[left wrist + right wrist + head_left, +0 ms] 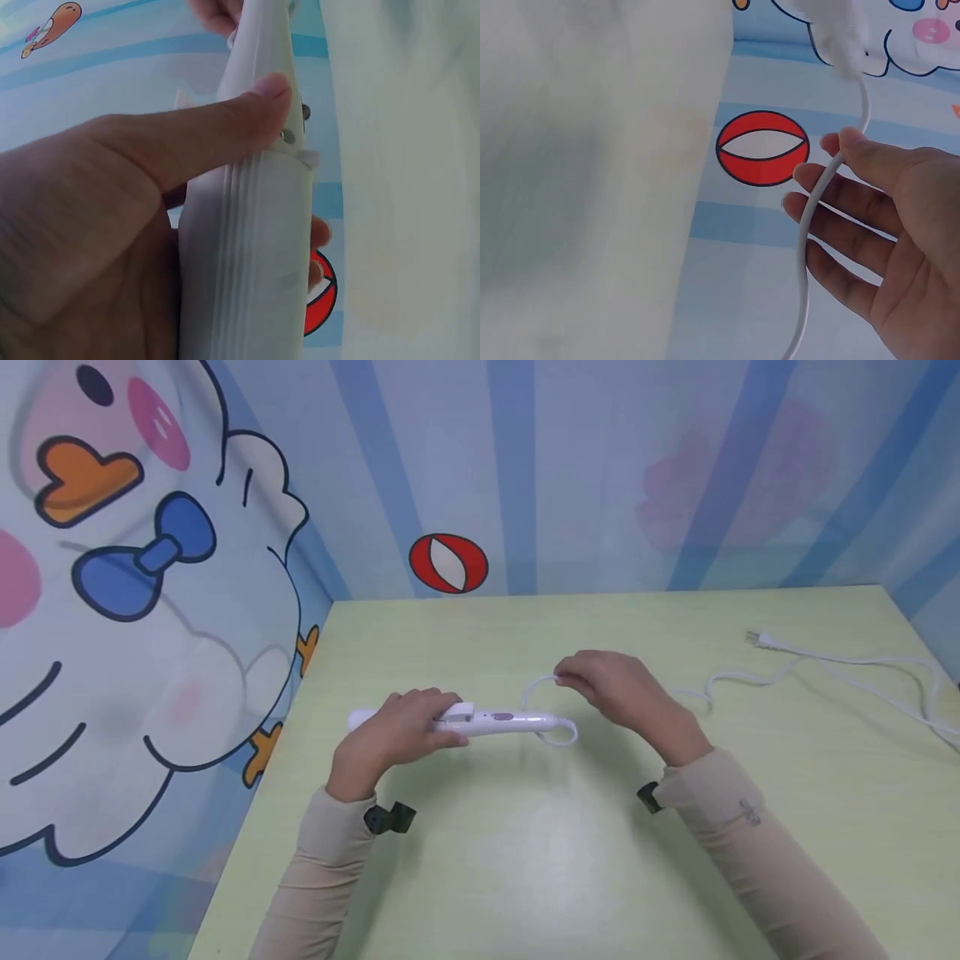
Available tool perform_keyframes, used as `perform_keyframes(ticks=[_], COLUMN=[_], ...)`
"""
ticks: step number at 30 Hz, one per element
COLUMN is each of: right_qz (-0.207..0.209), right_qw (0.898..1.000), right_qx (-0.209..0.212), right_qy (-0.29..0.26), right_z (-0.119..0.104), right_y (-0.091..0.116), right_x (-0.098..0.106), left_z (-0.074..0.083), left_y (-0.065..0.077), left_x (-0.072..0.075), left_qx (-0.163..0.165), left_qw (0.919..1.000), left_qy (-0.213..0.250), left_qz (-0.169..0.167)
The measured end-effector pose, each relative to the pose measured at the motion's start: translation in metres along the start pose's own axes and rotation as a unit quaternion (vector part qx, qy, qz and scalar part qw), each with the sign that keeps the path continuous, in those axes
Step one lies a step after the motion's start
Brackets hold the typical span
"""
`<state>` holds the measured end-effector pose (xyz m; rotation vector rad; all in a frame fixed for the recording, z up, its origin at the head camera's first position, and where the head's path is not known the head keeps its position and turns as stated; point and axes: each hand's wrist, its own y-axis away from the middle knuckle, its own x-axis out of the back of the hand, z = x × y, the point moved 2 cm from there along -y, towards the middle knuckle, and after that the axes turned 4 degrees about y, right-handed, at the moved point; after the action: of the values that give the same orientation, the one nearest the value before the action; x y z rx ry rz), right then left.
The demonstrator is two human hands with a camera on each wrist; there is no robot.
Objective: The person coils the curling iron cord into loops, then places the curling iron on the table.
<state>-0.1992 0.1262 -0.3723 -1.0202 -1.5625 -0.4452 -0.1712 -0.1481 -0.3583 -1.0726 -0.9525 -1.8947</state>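
A white curling iron (517,722) lies level above the table, its barrel end to the left. My left hand (401,731) grips it around the middle; in the left wrist view the thumb (259,112) lies along the white body (255,247) near a small round hole. From the iron's right end a white cord (573,735) loops round. My right hand (618,689) pinches that cord between thumb and forefinger. In the right wrist view the cord (804,255) runs down across the other fingers, which are loosely bent.
The pale green table (525,860) stretches under both hands. Farther right, the cord's two-pronged plug (763,641) lies with a wavy length of cord (862,660) reaching the right edge. A cartoon-printed wall (585,485) stands behind the table.
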Motion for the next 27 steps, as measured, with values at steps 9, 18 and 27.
perform_keyframes(ticks=[9, 18, 27], right_qz=[0.07, 0.101, 0.072], right_qw=[0.997, 0.995, 0.993], right_qx=[0.01, -0.024, -0.053], right_qy=[0.032, -0.002, -0.071], right_z=[-0.021, -0.032, -0.031], right_y=[0.0, 0.01, 0.017], right_x=[0.01, -0.007, -0.024], left_z=[0.002, -0.007, -0.012], left_y=[-0.007, -0.015, -0.018], left_x=[-0.008, -0.01, -0.007], left_qx=[0.05, 0.067, 0.05], left_qw=[0.9986, 0.9942, 0.9883], left_qy=[-0.016, -0.014, 0.028], left_qz=[0.011, 0.083, 0.141])
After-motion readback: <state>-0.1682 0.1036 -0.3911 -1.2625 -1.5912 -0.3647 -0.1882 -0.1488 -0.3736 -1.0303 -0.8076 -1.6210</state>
